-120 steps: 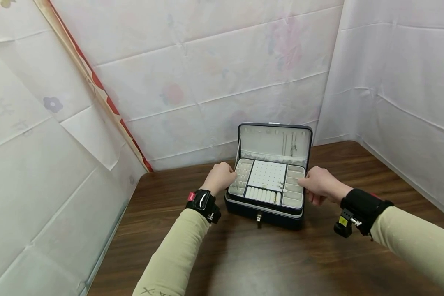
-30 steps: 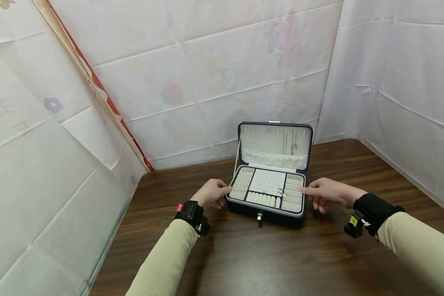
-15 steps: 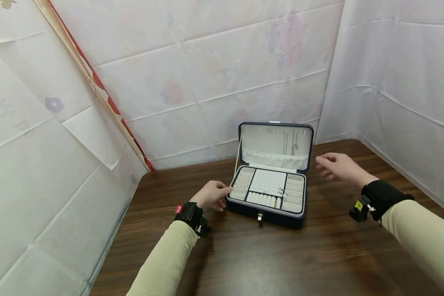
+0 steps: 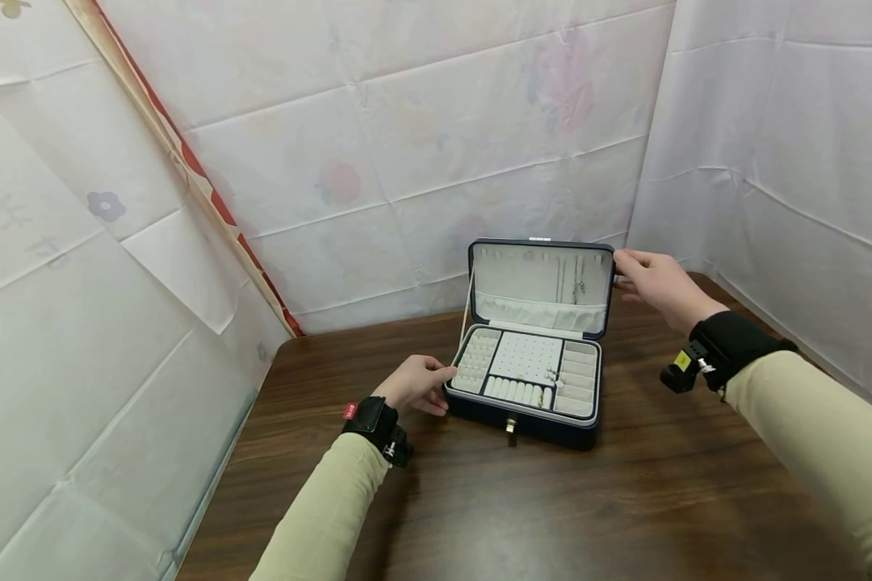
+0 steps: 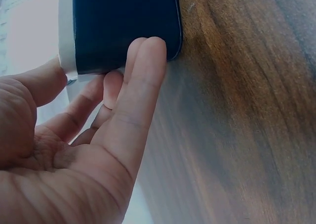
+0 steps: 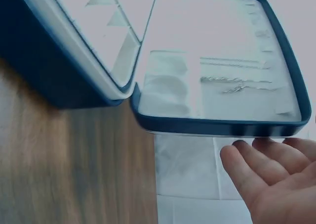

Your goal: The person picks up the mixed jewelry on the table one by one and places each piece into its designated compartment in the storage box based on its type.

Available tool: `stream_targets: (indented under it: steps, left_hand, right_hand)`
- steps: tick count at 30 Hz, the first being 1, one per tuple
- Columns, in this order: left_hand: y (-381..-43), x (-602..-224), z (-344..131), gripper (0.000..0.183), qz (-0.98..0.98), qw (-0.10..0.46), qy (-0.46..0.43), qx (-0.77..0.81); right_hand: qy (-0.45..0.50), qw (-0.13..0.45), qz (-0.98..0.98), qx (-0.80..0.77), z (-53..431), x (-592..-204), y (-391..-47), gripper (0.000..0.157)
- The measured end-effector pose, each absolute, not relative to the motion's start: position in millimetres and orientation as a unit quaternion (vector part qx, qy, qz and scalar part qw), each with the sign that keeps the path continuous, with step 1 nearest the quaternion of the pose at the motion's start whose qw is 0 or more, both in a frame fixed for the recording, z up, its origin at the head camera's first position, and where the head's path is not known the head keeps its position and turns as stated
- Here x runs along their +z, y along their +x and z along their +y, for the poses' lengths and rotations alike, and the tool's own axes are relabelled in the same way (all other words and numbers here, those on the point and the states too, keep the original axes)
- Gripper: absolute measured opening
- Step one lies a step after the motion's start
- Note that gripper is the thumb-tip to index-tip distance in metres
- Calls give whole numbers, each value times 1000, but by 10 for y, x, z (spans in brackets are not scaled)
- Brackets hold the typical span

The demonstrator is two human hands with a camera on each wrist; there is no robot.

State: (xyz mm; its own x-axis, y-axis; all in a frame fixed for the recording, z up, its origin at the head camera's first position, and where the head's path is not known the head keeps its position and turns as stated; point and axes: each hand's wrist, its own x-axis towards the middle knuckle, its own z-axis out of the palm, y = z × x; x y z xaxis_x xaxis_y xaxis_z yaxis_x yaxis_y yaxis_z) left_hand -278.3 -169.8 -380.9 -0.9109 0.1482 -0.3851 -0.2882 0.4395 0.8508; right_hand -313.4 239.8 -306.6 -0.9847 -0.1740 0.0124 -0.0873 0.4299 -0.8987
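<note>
A dark navy jewelry box (image 4: 523, 428) stands on the wooden table, its lid (image 4: 538, 274) raised. Inside, a white tray holds a dotted panel (image 4: 526, 357), ring rolls and side compartments; a few small pieces of jewelry lie on it. Thin necklaces (image 6: 237, 80) hang from the lid's lining. My left hand (image 4: 416, 383) is at the box's left side. In the left wrist view, its thumb touches the pale rim and its fairly straight fingers (image 5: 140, 85) lie against the navy wall. My right hand (image 4: 657, 282) touches the lid's right edge with fingers extended; its thumb is outside the right wrist view.
The brown wooden table (image 4: 501, 508) extends around the box. White patterned sheeting (image 4: 378, 161) hangs close behind the lid, and more sheeting (image 4: 828, 177) stands to the right. A thin pale strap (image 4: 465, 311) links the lid to the box's left side.
Earlier, both hands held the tray tilted above the box; it now sits level inside. My right hand has left the tray's right side and risen to the lid's edge. The left hand stays.
</note>
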Motion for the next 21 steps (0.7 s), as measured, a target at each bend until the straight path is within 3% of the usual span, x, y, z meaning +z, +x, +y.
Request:
stream_targets:
  steps: [21]
  left_hand:
    - [-2792, -3818, -1672, 26, 819, 209, -43, 532]
  right_hand:
    - [-27, -11, 838, -545, 2323, -2928, -3114, 77]
